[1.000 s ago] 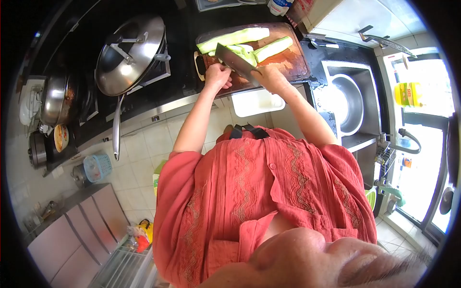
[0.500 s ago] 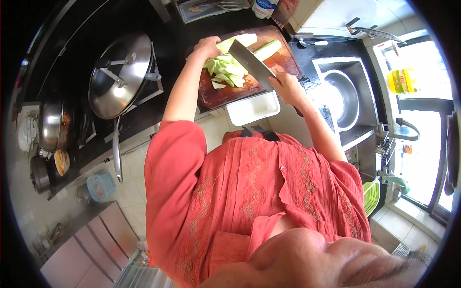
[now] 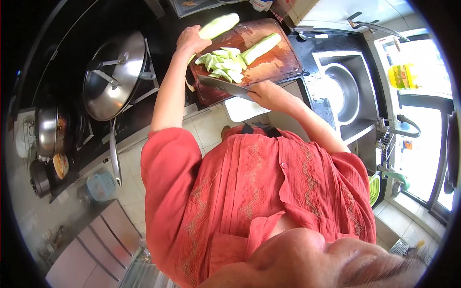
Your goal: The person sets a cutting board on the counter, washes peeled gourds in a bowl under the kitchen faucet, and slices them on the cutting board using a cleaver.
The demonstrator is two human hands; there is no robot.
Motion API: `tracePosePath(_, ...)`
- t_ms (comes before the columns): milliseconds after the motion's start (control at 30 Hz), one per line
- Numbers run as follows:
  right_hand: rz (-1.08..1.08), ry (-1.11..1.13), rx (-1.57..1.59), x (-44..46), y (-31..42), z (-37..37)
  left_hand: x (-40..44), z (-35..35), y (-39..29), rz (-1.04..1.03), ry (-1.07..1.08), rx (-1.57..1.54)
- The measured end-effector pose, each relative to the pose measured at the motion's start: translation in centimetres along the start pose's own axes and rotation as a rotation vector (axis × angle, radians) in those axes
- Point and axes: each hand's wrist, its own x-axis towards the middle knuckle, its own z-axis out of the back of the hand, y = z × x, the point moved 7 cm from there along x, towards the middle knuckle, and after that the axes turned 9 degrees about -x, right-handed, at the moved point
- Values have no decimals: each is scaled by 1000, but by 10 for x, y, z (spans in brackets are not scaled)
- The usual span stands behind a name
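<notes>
My left hand (image 3: 192, 40) is closed on one end of a peeled pale green gourd (image 3: 220, 26), held at the far left edge of the wooden cutting board (image 3: 273, 66). A cleaver (image 3: 222, 87) is gripped in my right hand (image 3: 272, 95), its blade reaching left over the board's near side. Beyond the blade lies a pile of pale green slices (image 3: 223, 63). A second peeled piece (image 3: 261, 48) rests on the board to the right of the slices. Under the board's near edge, a white tray (image 3: 244, 110) is partly covered by my right hand and the cleaver.
On the left, a lidded wok (image 3: 116, 77) sits on the stove, its handle (image 3: 115, 153) sticking out toward me. A steel sink (image 3: 367, 91) lies to the right. A metal pot (image 3: 48, 129) stands far left, and a spoon (image 3: 314, 36) lies behind the sink.
My left hand has lifted the gourd away from the slices, up and left. The cleaver has swung from above the pieces down to the near left side of the board.
</notes>
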Motion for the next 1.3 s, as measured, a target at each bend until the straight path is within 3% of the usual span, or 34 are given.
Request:
tracePosePath(67, 83, -19, -2, 18, 9, -7, -17, 16, 2, 23, -57, -77)
tracePosePath(133, -126, 249, 338, 34, 7, -28, -37, 29, 8, 34, -152, -253)
tracePosePath(167, -115, 252, 333, 43, 9, -29, -46, 30, 12, 41, -163, -252)
tracePosePath(300, -251, 132, 311, 72, -6, -28, -96, 37, 23, 116, -263, -503)
tracePosePath(367, -90, -190, -42, 91, -26, -28, -117, 21, 39, 217, -279, -628)
tracePosePath(467, -184, -117, 28, 87, -34, -18, -136, -23, 53, 249, -300, -710)
tracePosePath(667, -296, -152, 187, 75, -47, -7, -145, -77, 29, 286, -380, -464)
tracePosePath(767, -315, -121, 243, 72, -40, 0, -137, -70, 19, 298, -135, -332)
tracePosePath(833, -267, -128, 213, 75, -36, -9, -130, -68, 23, 247, -179, -228)
tracePosePath(900, -222, -139, 186, 73, -27, -8, -127, -72, 30, 389, -1, -515)
tracePosePath(967, -258, -54, 439, 60, -12, 0, -121, -62, 44, 365, -209, -549)
tracePosePath(1067, -259, -97, 445, 48, -6, 12, -111, -71, 66, 453, -265, -939)
tracePosePath(1300, -303, -31, 463, 35, 9, 15, -106, -69, 58, 373, -294, -966)
